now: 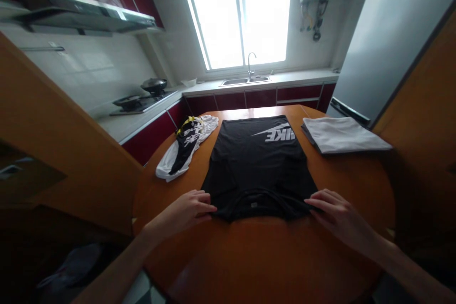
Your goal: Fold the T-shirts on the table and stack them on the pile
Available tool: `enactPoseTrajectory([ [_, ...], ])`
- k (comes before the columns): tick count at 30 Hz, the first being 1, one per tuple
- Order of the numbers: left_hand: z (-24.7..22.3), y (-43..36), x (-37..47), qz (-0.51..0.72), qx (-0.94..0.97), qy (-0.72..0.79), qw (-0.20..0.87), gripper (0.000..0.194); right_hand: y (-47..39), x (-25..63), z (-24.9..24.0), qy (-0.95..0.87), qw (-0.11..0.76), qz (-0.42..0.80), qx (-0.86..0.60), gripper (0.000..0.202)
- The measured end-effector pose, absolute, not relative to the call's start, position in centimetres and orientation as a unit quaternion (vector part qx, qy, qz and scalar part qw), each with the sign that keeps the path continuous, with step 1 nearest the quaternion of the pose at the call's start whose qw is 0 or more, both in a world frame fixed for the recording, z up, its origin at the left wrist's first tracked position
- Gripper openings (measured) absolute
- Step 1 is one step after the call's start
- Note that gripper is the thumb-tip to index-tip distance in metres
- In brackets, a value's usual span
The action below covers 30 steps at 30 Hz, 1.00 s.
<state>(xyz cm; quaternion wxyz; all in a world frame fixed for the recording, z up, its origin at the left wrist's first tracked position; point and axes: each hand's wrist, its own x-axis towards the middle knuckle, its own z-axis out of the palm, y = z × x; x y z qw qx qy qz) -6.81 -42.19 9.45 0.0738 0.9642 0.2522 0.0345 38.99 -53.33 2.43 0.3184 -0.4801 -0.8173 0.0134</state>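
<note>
A black T-shirt (256, 161) lies spread flat on the wooden table (263, 256), its collar towards me and its hem at the far side. White NIKE lettering shows upside down near the hem on the right. My left hand (194, 208) pinches the shirt's left shoulder corner between thumb and fingers. At the opposite shoulder, my right hand (335, 211) grips the fabric the same way. The sleeves do not show; they seem tucked under the body.
Left of the shirt lies a crumpled black-and-white garment (187, 145) with yellow trim. A folded white-and-grey stack of cloth (344, 135) rests on the right. Beyond the table are a sink (245, 80), a stove with pans (155, 86) and a fridge (384, 42).
</note>
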Motion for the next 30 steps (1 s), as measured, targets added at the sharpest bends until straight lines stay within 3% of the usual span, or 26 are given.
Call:
enactPoseTrajectory([
  [13, 6.2, -43.6, -8.1, 0.045, 0.957, 0.277, -0.079, 0.019, -53.9, 37.9, 1.5, -0.861, 0.181, -0.149, -0.451, 0.035],
  [23, 5.1, -42.4, -8.2, 0.115, 0.951, 0.266, -0.105, 0.020, -53.4, 37.9, 1.9, -0.853, 0.175, -0.188, -0.455, 0.036],
  [30, 4.9, -41.7, -10.7, 0.080, 0.952, 0.284, -0.083, 0.067, -53.9, 38.6, 1.5, -0.838, 0.160, -0.199, -0.481, 0.045],
])
